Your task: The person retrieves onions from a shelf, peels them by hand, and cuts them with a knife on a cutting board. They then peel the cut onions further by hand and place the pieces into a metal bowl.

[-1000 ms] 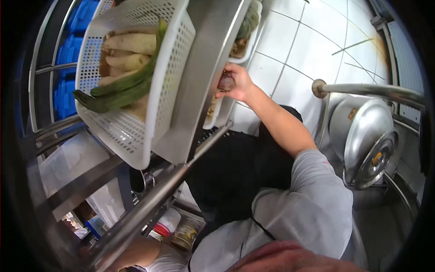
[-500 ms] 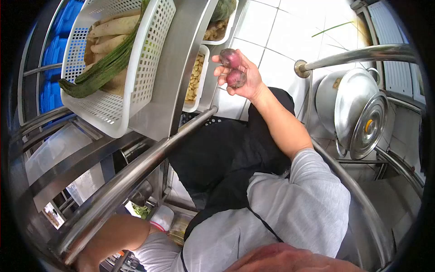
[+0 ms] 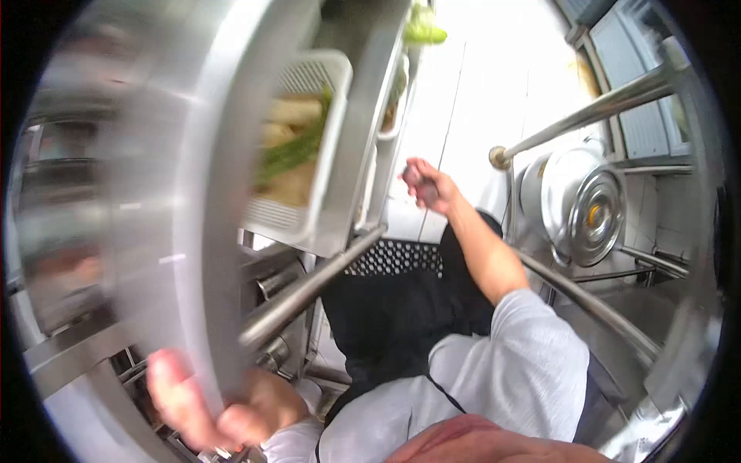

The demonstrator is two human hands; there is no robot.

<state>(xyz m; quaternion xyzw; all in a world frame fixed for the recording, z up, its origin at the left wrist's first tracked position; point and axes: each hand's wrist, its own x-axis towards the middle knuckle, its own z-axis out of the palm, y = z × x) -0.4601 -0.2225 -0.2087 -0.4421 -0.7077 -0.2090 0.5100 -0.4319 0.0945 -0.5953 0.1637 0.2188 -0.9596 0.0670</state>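
My right hand [image 3: 441, 194] is closed around red onions [image 3: 421, 185], blurred by motion; two showed clearly a moment ago. It is held low over the white tiled floor, just right of a steel shelf [image 3: 351, 147]. At the lower left, my left hand [image 3: 181, 405] is at the lower end of a broad steel slab [image 3: 166, 216], fingers and thumb around its edge. Both hand and slab are smeared. Beyond the slab, a white perforated basket [image 3: 333, 92] holds long pale roots [image 3: 293, 113] and a long green gourd [image 3: 297, 154].
A steel rail [image 3: 309, 285] runs beside my legs. To the right, a large pot [image 3: 544, 185] leans with a round lid [image 3: 598, 208] behind another rail [image 3: 590, 301]. A green vegetable [image 3: 424, 27] shows at the top. A black perforated crate [image 3: 394, 258] sits near my knees.
My view has shifted, bringing the steel slab into the left side. My left hand has come into view at the slab's edge. The right hand, still holding the onions, appears lower in the picture.
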